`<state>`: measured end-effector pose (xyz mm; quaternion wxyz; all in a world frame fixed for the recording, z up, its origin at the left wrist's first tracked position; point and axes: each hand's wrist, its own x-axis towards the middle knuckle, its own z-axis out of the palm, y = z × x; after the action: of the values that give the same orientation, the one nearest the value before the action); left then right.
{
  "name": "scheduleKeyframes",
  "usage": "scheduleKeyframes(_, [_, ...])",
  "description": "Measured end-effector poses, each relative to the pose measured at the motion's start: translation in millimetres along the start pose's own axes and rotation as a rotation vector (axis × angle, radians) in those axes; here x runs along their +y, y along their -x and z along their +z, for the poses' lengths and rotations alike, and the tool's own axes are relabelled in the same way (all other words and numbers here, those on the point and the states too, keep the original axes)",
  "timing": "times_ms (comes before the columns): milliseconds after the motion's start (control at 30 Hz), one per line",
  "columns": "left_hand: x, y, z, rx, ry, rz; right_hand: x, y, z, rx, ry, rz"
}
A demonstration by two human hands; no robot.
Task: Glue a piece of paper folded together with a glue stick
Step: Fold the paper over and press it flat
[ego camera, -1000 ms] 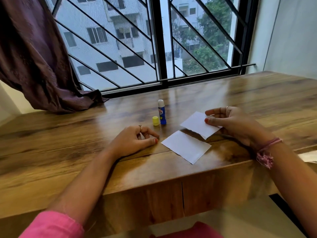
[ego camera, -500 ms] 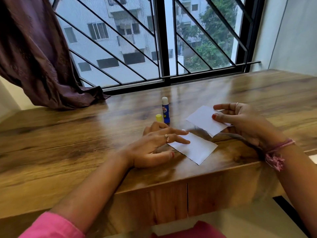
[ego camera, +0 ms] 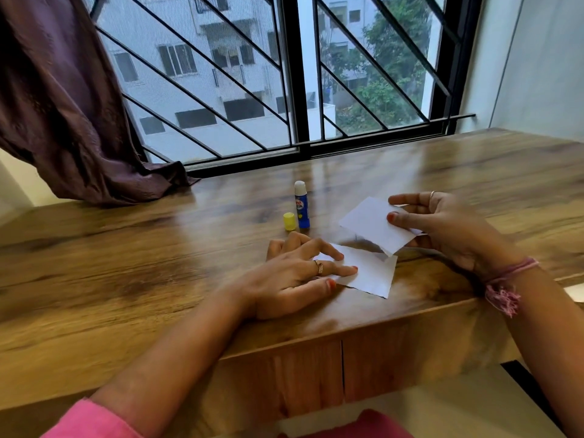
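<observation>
Two white paper pieces: the lower piece (ego camera: 368, 273) lies flat under the left hand's (ego camera: 294, 279) spread fingers; the right hand (ego camera: 442, 229) pinches the upper piece (ego camera: 369, 224), raised above the wooden table (ego camera: 158, 263).

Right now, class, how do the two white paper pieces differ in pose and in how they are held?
The upper paper is lifted off the table, pinched by the right hand; the lower paper lies flat, pressed by the left hand's fingers. Both are white, with ragged edges.
</observation>
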<state>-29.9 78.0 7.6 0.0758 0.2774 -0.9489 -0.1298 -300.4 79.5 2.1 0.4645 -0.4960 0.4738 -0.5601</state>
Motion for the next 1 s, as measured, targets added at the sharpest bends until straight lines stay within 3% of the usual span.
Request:
scheduleKeyframes(167, [-4.8,1.1,1.0,0.061,0.109,-0.005,-0.5,1.1,0.5,-0.026,-0.008,0.02])
scheduleKeyframes(333, [-22.3,3.8,-3.9,0.419,0.477,-0.099,-2.0,3.6,2.3,-0.069,0.021,0.032])
scheduleKeyframes(400, [-34.3,4.9,-6.2,0.492,0.489,-0.217,-3.3,3.4,3.1,-0.113,0.009,0.054])
scheduleKeyframes(500, [-45.8,4.6,-7.5,0.479,0.46,-0.296,-4.7,2.5,3.7,-0.185,-0.004,0.115])
scheduleKeyframes(700, [-43.9,7.3,-7.1,0.37,0.453,-0.175,-14.3,-2.6,12.2,-0.298,0.075,0.183])
scheduleKeyframes(1000, [-51.3,8.7,-8.3,0.313,0.487,-0.192,-15.0,-8.6,22.9,-0.415,0.144,0.226])
